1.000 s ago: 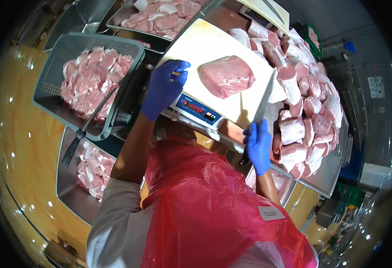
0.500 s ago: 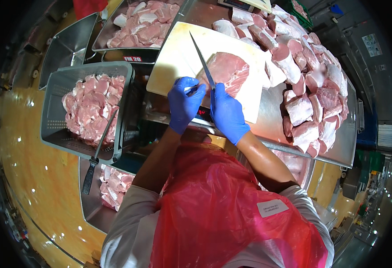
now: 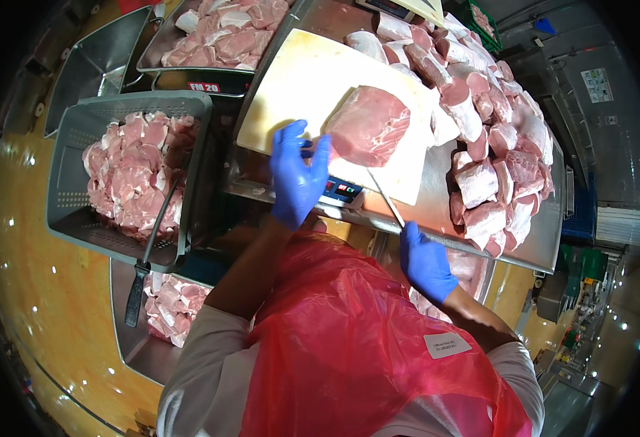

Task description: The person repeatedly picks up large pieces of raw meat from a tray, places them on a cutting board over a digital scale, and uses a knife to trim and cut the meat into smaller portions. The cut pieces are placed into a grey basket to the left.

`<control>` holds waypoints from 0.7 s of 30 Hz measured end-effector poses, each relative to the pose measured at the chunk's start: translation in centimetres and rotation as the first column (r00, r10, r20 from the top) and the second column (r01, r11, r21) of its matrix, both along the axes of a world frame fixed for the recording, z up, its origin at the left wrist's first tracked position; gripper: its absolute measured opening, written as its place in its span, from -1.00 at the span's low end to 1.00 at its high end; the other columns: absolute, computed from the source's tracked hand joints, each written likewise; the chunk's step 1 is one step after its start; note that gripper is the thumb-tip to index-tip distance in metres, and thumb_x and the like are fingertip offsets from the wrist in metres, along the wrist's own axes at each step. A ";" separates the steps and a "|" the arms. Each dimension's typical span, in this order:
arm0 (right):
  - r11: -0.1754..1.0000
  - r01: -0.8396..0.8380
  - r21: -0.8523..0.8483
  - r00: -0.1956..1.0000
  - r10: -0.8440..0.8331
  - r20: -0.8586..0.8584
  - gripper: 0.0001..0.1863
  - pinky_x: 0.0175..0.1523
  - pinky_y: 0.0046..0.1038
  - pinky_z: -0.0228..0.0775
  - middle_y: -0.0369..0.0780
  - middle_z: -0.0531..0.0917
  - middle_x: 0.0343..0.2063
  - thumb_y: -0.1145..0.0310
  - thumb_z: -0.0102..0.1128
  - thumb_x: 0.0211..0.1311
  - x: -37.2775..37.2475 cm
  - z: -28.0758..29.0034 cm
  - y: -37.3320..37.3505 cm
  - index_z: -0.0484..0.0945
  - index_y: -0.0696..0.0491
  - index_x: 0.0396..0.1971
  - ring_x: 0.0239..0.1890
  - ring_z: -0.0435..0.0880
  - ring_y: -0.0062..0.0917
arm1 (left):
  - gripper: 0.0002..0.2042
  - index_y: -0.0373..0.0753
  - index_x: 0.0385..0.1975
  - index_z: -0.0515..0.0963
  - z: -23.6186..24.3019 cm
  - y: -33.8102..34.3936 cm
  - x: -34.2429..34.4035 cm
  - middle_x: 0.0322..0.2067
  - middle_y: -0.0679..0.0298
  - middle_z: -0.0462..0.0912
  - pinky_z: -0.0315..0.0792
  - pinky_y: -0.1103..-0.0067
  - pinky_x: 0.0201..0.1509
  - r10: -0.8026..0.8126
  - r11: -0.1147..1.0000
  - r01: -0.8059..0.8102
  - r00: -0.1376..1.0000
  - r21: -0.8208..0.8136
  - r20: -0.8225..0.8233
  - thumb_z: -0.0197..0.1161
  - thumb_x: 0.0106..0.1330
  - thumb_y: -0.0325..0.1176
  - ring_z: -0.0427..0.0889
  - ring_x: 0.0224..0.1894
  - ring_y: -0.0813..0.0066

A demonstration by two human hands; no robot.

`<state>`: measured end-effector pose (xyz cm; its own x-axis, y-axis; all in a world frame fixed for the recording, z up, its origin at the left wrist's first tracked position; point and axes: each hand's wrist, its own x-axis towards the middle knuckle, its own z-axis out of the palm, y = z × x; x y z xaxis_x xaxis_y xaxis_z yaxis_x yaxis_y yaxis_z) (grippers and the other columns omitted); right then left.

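Observation:
My left hand (image 3: 298, 178), in a blue glove, is at the left side of a raw meat piece (image 3: 367, 124), its fingers apart and partly curled. The meat lies on a pale cutting board (image 3: 287, 73) above a scale (image 3: 338, 189). My right hand (image 3: 425, 266), also gloved, is closed on a knife (image 3: 385, 197) below the board's right part; the narrow blade points up-left toward the meat's lower edge, and the handle is hidden.
A heap of meat pieces (image 3: 491, 175) covers much of the steel table (image 3: 538, 255) at right. A grey crate (image 3: 65, 204) of cut meat, with a long tool (image 3: 138, 288) across it, stands left. Steel trays of meat (image 3: 127, 335) lie below and behind; another steel bin (image 3: 79, 73) is upper left.
From half a second ago, my right hand and knife have moved down and right, away from over the meat. My left hand has risen slightly and its fingers have spread.

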<state>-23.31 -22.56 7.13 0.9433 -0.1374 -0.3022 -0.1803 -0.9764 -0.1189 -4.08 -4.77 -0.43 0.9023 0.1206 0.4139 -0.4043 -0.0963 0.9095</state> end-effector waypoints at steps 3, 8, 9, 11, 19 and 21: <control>0.999 -0.008 0.036 0.986 0.002 0.170 -0.88 -0.40 0.07 0.43 0.15 0.62 -0.48 0.43 -0.03 0.41 3.5 -0.3 1.2 0.28 0.11 -0.18 -0.45 0.66 0.09 | -0.75 -0.39 -0.17 0.55 -0.4 -0.1 1.3 -0.37 0.11 0.63 0.56 0.45 -0.24 -0.152 0.931 0.171 0.985 0.323 -0.082 0.38 0.17 -0.52 0.64 -0.36 0.38; 0.994 0.015 0.111 0.960 -0.045 0.275 -0.81 -0.31 0.02 0.51 0.12 0.65 -0.44 0.47 0.01 0.32 12.0 -1.5 4.6 0.29 0.13 -0.13 -0.39 0.69 0.07 | -0.83 -0.37 -0.41 0.57 -1.7 0.4 1.7 -0.57 0.08 0.57 0.51 0.43 -0.32 -0.262 0.911 0.327 0.929 0.252 -0.261 0.40 0.14 -0.42 0.56 -0.54 0.40; 0.994 0.010 0.110 0.954 -0.043 0.298 -0.83 -0.32 0.01 0.51 0.12 0.65 -0.44 0.47 0.01 0.33 12.6 -1.6 5.0 0.29 0.13 -0.13 -0.39 0.69 0.06 | -0.85 -0.37 -0.48 0.57 -0.7 0.5 1.3 -0.61 0.11 0.57 0.50 0.43 -0.35 -0.210 0.910 0.287 0.941 0.299 -0.264 0.39 0.15 -0.43 0.54 -0.57 0.43; 0.995 -0.013 0.103 0.952 -0.019 0.304 -0.81 -0.32 0.01 0.51 0.11 0.66 -0.45 0.47 0.01 0.33 13.3 -2.1 5.2 0.29 0.14 -0.12 -0.39 0.69 0.06 | -0.85 -0.37 -0.46 0.58 -0.9 0.7 1.4 -0.62 0.11 0.57 0.50 0.44 -0.37 -0.190 0.915 0.265 0.948 0.304 -0.255 0.39 0.16 -0.43 0.54 -0.59 0.43; 0.992 -0.108 -0.060 0.994 0.108 0.002 -0.79 -0.38 0.01 0.49 0.09 0.64 -0.47 0.49 -0.02 0.33 3.7 -2.9 1.1 0.31 0.20 -0.08 -0.45 0.67 0.06 | -0.86 -0.38 -0.44 0.58 -1.8 1.6 2.1 -0.58 0.10 0.61 0.50 0.47 -0.38 -0.140 0.913 0.164 0.986 0.373 -0.089 0.40 0.17 -0.45 0.52 -0.59 0.45; 0.990 -0.107 -0.091 0.991 0.099 -0.089 -0.79 -0.40 0.02 0.47 0.09 0.64 -0.47 0.48 -0.03 0.35 1.5 -0.1 0.1 0.31 0.20 -0.08 -0.46 0.66 0.08 | -0.87 -0.38 -0.43 0.58 -0.9 2.9 2.5 -0.56 0.09 0.62 0.53 0.46 -0.35 -0.182 0.941 0.237 0.956 0.243 -0.230 0.39 0.17 -0.47 0.58 -0.56 0.37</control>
<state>-21.83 -22.41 7.03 0.9256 -0.0731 -0.3715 -0.0840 -0.9964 -0.0132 -1.60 -1.88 -1.36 0.9627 -0.1690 0.2114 -0.2523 -0.2777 0.9269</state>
